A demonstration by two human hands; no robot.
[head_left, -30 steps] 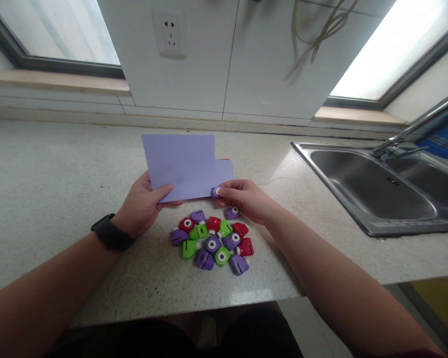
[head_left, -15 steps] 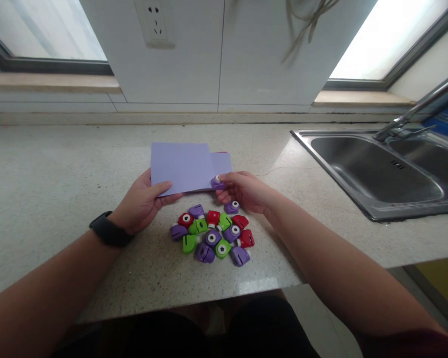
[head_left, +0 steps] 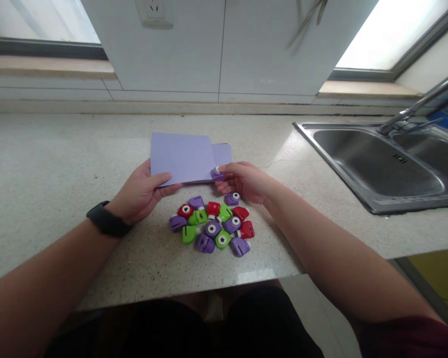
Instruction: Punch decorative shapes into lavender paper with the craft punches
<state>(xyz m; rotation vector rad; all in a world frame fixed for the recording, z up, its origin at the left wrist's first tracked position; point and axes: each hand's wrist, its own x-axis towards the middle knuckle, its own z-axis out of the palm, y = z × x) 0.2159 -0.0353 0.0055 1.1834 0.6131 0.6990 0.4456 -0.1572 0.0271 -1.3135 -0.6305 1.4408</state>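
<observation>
You have lowered the lilac paper (head_left: 181, 158) since a second ago; it now lies nearly flat, low over the counter (head_left: 59, 164). Your left hand (head_left: 142, 191) pinches its near left edge. Your right hand (head_left: 242, 181) grips a small purple punch (head_left: 217, 173) clamped on the sheet's right edge, the pile of punches (head_left: 212, 226) just nearer.

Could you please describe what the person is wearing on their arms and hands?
Both forearms are bare. The left hand has a black band, probably a watch, at its wrist. The right hand wears nothing; a dark red sleeve edge shows at the upper arm.
</observation>
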